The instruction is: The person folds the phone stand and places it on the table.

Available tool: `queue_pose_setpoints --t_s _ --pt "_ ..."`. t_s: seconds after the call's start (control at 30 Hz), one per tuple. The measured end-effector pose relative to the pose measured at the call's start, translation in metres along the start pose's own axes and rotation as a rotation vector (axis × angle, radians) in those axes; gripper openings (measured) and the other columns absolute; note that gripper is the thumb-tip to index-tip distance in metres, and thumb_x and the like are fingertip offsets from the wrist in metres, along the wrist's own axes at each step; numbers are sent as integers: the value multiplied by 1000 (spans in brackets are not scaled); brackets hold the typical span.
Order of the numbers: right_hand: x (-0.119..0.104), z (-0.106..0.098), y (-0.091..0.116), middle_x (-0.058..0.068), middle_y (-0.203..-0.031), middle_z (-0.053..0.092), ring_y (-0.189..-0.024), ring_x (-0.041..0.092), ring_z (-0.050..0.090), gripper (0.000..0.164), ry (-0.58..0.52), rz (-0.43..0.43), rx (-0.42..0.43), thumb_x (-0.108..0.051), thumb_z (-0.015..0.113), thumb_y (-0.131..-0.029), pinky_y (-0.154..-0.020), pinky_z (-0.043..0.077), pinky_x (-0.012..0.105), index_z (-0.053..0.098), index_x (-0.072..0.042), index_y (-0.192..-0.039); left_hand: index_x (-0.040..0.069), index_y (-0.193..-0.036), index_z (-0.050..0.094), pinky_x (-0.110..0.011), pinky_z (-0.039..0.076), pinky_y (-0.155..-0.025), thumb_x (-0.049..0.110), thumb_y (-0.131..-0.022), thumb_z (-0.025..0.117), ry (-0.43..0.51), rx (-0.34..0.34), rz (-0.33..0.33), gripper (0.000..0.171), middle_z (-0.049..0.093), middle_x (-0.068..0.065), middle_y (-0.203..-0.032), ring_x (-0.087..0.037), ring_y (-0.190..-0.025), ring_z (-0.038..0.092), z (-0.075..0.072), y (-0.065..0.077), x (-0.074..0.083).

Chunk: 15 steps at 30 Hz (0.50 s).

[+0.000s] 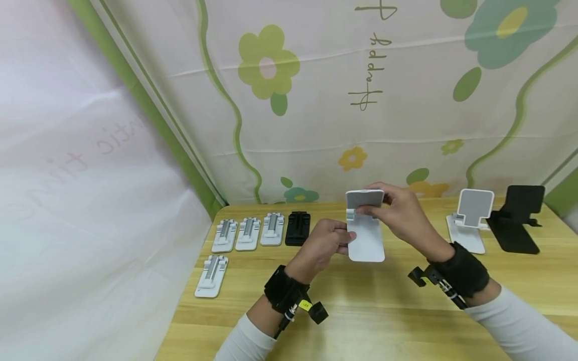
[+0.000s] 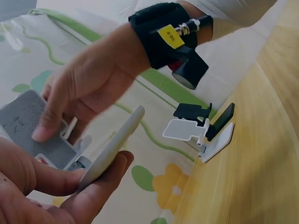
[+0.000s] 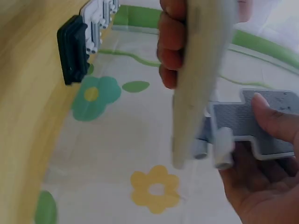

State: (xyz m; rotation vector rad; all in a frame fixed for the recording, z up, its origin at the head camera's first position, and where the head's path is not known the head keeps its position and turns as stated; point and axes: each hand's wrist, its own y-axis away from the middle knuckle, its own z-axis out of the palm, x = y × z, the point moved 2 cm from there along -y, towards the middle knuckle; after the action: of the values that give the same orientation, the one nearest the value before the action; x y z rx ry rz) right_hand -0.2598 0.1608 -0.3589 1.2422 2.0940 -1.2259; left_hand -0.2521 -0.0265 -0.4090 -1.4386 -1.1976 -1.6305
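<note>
Above the table, both hands hold a white folding phone stand [image 1: 367, 243], partly unfolded. My left hand [image 1: 322, 241] pinches the left edge of its flat base [image 2: 114, 142], thumb on one face and fingers on the other. On the upper plate, my right hand [image 1: 399, 208] has its thumb across the grey pad [image 3: 238, 119] and its fingers behind. The plate stands at an angle to the base, with the hinge showing between them in the right wrist view.
Several folded white phone stands [image 1: 248, 233] and a folded black one [image 1: 298, 228] lie at the table's left. At the right back stand an unfolded white stand [image 1: 474, 208] and an unfolded black one [image 1: 515, 238]. A flowered curtain [image 1: 311, 125] hangs behind the wooden table [image 1: 361, 311].
</note>
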Motion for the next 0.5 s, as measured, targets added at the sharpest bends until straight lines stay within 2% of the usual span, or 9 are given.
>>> queue_pose_setpoints --t_s 0.13,0.23,0.33,0.5 --pt "-14 -6 -2 2 -119 69 -108 11 63 45 160 -232 77 -2 84 -80 -94 49 18 71 -14 -122 -9 -123 66 -33 63 -80 5 -101 61 7 37 -4 26 72 -14 -111 -20 -94 74 -3 -2 -4" --pt "-24 -8 -5 2 -107 70 -101 16 62 39 251 -374 111 7 85 -75 -86 48 18 75 -11 -107 -8 -122 66 -34 63 -81 6 -102 60 12 58 -5 25 73 -14 -112 -21 -95 75 -6 -3 -7" --pt "-31 -6 -6 1 -92 69 -90 17 62 33 310 -454 118 13 85 -72 -76 44 15 77 -9 -95 -7 -121 66 -35 63 -81 6 -101 61 23 85 -2 24 74 -15 -111 -24 -96 76 -8 -5 -10" --pt "-36 -2 -1 2 -80 66 -77 14 60 30 378 -523 159 13 88 -68 -66 43 18 77 -6 -89 -6 -117 68 -35 64 -78 6 -99 64 6 127 4 22 74 -14 -109 -24 -95 76 -12 -5 -10"
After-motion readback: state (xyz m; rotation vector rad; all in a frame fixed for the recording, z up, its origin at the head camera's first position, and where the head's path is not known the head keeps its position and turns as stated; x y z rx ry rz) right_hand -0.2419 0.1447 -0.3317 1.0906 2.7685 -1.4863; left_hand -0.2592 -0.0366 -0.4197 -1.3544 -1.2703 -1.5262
